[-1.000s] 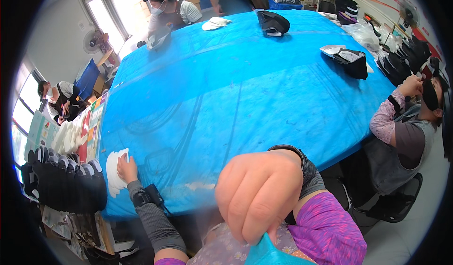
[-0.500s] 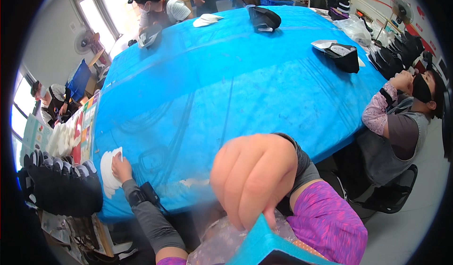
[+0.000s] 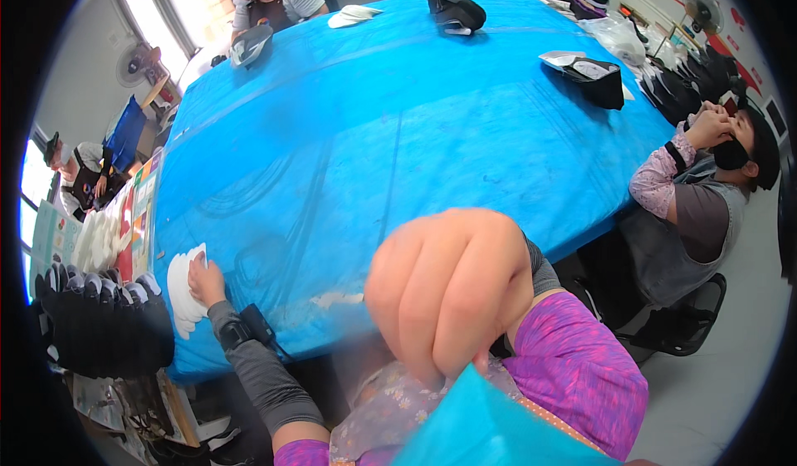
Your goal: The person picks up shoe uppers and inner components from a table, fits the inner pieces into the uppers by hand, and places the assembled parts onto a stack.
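My left hand [image 3: 206, 282] rests at the table's left edge on a fanned stack of white, curved flat pieces [image 3: 179, 287]. Its fingers curl over the stack's inner side. Close to the camera, my right hand [image 3: 448, 291] is raised with its fingers bent into a pinch. Between thumb and fingers it grips the tip of a bright blue, fabric-like piece [image 3: 490, 424]. Most of that piece runs off the lower edge, so I cannot tell its kind.
A blue-covered table [image 3: 332, 159] stretches ahead. Black items stacked with pale pieces [image 3: 108, 325] stand at its left edge. Across it lie a black pouch-like item [image 3: 594, 82], another [image 3: 457, 13] and white pieces [image 3: 354, 16]. A co-worker [image 3: 697, 192] sits at the right; others sit farther off.
The view has shifted slightly. My right hand remains pinched on the blue piece, which has turned so its dark underside no longer shows. My left hand stays on the white pieces. The right co-worker's hands rose.
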Action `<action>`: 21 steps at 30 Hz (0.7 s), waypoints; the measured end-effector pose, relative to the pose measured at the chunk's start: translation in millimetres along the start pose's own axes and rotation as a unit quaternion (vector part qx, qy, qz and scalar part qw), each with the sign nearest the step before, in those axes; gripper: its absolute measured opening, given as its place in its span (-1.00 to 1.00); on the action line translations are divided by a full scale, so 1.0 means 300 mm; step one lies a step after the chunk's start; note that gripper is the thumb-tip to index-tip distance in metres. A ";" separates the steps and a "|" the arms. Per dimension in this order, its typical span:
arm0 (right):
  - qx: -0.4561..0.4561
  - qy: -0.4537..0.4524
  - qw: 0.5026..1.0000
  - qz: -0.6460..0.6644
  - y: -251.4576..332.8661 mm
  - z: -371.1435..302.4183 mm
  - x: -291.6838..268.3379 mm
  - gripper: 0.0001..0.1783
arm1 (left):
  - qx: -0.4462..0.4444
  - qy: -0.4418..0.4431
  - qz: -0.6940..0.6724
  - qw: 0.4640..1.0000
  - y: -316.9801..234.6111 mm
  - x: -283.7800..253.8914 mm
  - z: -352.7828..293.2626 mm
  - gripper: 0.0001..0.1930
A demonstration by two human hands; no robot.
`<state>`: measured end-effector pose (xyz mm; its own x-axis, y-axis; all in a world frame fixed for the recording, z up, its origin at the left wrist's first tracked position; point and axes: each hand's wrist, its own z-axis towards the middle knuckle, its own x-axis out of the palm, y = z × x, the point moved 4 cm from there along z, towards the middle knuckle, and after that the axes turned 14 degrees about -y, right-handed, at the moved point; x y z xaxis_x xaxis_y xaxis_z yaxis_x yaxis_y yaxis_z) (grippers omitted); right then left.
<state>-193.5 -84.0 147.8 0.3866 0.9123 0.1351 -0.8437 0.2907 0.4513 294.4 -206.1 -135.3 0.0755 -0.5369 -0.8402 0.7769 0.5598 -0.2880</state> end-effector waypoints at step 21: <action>0.012 -0.053 0.997 -0.046 0.005 0.005 0.028 -0.80 | 0.022 -0.022 -0.045 0.998 -0.002 -0.002 0.005 -0.63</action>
<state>-190.8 -76.3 150.9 0.5008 0.8456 0.1847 -0.7939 0.3637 0.4873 294.8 -207.0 -133.9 0.0310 -0.6121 -0.7902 0.8090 0.4796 -0.3399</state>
